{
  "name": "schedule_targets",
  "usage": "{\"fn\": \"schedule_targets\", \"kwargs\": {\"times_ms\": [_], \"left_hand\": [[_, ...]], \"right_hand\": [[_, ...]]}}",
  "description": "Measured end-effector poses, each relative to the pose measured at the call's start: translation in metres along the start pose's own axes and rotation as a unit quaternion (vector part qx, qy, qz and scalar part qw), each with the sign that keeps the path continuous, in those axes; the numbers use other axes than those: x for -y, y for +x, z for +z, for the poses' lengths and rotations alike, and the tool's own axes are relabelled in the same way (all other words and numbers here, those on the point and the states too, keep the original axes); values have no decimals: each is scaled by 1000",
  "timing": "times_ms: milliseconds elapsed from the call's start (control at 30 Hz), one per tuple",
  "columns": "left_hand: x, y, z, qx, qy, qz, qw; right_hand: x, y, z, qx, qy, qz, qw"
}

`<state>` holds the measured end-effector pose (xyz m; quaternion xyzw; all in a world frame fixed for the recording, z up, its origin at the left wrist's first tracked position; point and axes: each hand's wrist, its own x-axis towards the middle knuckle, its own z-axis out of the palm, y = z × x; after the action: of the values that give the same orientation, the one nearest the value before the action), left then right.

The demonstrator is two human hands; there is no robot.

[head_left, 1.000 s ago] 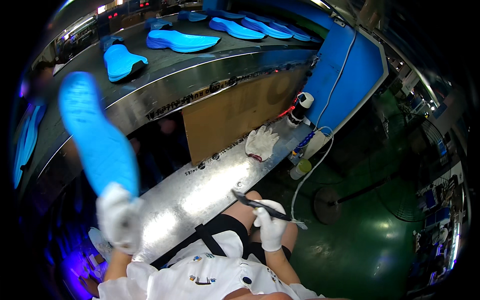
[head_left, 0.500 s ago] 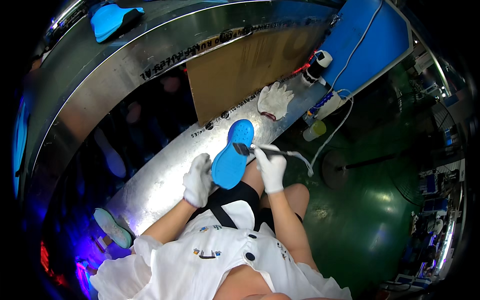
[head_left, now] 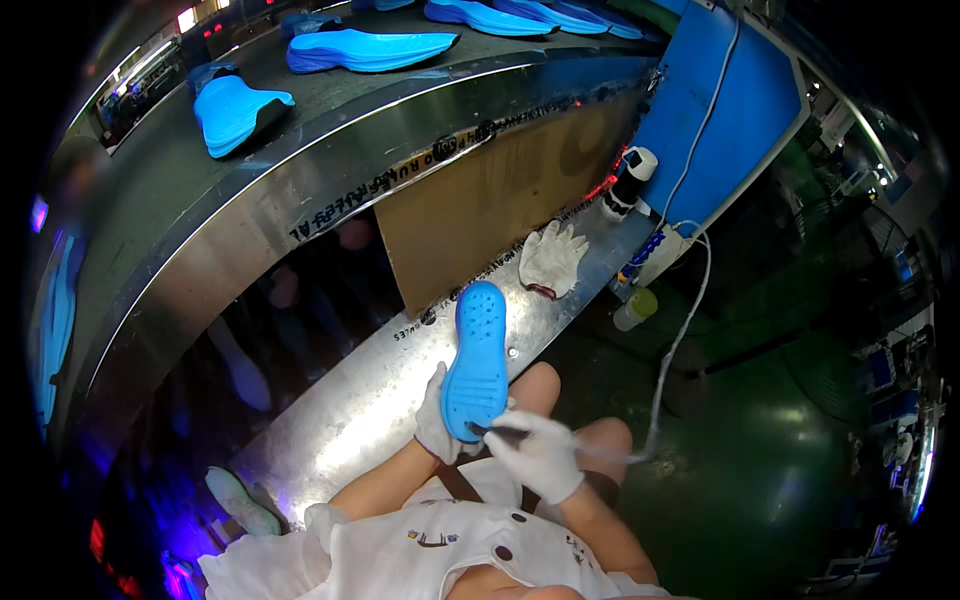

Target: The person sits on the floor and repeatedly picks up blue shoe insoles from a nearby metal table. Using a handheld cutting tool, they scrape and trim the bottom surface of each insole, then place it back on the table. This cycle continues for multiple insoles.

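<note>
A bright blue shoe sole (head_left: 478, 350), dotted with small holes at its far end and ridged toward the near end, stands tilted above my lap. My white-gloved left hand (head_left: 436, 418) grips its near left edge, with part of the fingers behind it. On the other side, my gloved right hand (head_left: 538, 455) closes round a dark-tipped brush (head_left: 484, 430), whose tip is at the sole's near end. From the brush handle a pale hose (head_left: 620, 457) trails off to the right, smeared by motion.
Along the metal ledge (head_left: 340, 430) lie a white glove (head_left: 553, 260) and a black-and-white device (head_left: 630, 182). Blue soles (head_left: 370, 50) rest on the curved conveyor (head_left: 300, 110) beyond. A yellow-lidded container (head_left: 634, 309) is at the right, a pale sole (head_left: 241, 500) at lower left.
The sole has come nearer and turned more upright, my left hand gripping its near edge. My right hand has moved down with the brush, from mid-sole to the near end. The view has tilted up.
</note>
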<state>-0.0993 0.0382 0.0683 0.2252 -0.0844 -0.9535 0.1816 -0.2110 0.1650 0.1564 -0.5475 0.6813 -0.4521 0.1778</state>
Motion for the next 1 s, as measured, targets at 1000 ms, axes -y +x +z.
{"fn": "schedule_targets", "kwargs": {"times_ms": [1000], "left_hand": [[-13,-2,30,178,-190,58,964]], "right_hand": [[32,24,-8,-133,-13,-186,974]]}}
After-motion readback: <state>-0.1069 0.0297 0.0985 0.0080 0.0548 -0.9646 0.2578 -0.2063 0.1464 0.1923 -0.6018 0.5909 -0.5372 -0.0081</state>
